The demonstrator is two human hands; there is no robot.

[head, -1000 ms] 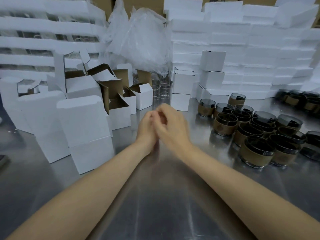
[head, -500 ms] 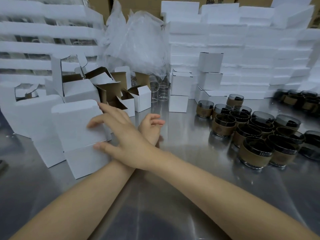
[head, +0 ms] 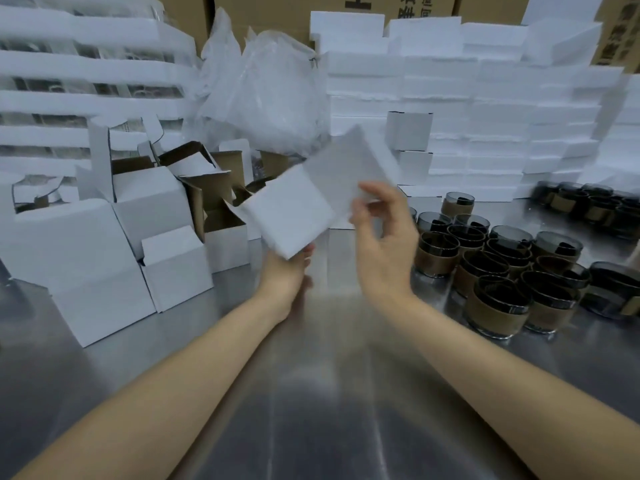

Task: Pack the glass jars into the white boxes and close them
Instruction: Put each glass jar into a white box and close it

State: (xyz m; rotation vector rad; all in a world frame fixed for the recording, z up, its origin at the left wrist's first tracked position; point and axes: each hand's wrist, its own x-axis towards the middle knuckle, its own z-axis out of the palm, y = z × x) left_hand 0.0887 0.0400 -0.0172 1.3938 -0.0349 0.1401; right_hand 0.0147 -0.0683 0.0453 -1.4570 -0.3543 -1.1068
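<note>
The white box [head: 311,199] is held tilted above the bench [head: 311,393]. Its right edge is pinched by the right hand [head: 384,244]. The left hand [head: 287,275] is underneath, its fingers hidden. The glass jars [head: 502,271] are nearer the right hand.

White box [head: 304,209]: motion-blurred, flap edges indistinct. Left hand [head: 287,275]: fingers hidden behind the box, grip not determinable. Right hand [head: 384,244]: smeared. Rightmost jar [head: 620,292] and cartons [head: 277,8] cut off by frame edges; carton print partial, unreadable.

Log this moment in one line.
left hand: holds white cardboard box | right hand: pinches its edge | dark glass jars: unpacked
</note>
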